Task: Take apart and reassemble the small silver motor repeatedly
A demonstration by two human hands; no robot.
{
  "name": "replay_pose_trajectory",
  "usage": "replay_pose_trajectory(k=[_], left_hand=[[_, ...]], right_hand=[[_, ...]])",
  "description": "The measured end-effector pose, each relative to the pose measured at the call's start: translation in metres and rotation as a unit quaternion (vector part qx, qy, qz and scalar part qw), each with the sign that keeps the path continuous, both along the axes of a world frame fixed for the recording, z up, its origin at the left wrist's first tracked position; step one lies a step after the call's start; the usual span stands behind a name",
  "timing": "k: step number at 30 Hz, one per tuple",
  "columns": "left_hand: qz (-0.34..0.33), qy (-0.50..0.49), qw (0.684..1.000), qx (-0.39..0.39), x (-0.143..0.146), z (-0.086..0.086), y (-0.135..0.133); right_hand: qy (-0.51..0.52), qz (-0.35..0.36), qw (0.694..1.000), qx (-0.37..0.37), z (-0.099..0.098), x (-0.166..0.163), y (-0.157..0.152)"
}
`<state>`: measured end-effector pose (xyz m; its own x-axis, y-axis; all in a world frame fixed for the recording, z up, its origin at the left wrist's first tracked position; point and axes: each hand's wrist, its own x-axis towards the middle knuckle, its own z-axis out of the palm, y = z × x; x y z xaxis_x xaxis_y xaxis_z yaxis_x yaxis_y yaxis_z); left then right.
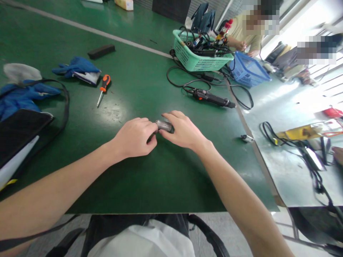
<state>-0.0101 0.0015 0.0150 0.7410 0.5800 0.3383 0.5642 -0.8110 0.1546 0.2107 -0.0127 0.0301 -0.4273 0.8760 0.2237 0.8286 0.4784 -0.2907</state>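
In the middle of the green table, my right hand (184, 131) is closed around a small silver metal cylinder (164, 125), thumb on the near side and fingers over the far side. The cylinder's right end is dark and partly covered by that hand. My left hand (135, 137) meets the cylinder's left end with curled fingers and thumb. Something dark shows between them, too hidden to name. To the right lies a similar silver and black cylinder (247, 138). An orange-handled screwdriver (105, 84) rests beyond my left hand, and a black electric screwdriver (213, 98) beyond my right.
A green basket (198, 61) of cables and a blue basket (248, 71) stand at the back right. On the left are blue gloves (79, 66), a dark block (102, 51) and a black tablet-like slab (23, 132). Other people sit at the right.
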Motion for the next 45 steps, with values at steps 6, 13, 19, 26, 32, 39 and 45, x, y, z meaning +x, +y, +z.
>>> replay_pose_trajectory(k=[6, 13, 19, 26, 32, 39, 45], left_hand=[[0.038, -0.032, 0.999, -0.018, 0.0, -0.003, 0.005], [-0.076, 0.035, 0.995, -0.046, 0.004, -0.007, 0.002], [-0.096, 0.029, 0.995, -0.024, 0.003, -0.007, 0.004], [-0.112, 0.038, 0.993, -0.005, 0.002, -0.006, 0.007], [-0.112, 0.043, 0.993, 0.014, 0.001, -0.006, 0.006], [-0.111, 0.046, 0.992, 0.026, 0.002, -0.006, 0.006], [-0.108, 0.05, 0.993, 0.017, 0.001, -0.006, 0.005]], right_hand=[[-0.026, 0.027, 0.999, -0.039, -0.001, 0.003, -0.015], [0.084, 0.002, 0.996, -0.01, -0.014, 0.01, -0.057], [0.133, 0.007, 0.991, 0.005, -0.029, 0.003, -0.06], [0.135, 0.009, 0.991, -0.004, -0.024, 0.004, -0.06], [0.132, -0.011, 0.991, 0.004, -0.026, 0.001, -0.059], [0.132, -0.014, 0.991, 0.009, -0.026, 0.0, -0.06], [0.131, -0.018, 0.991, 0.0, -0.028, 0.0, -0.06]])
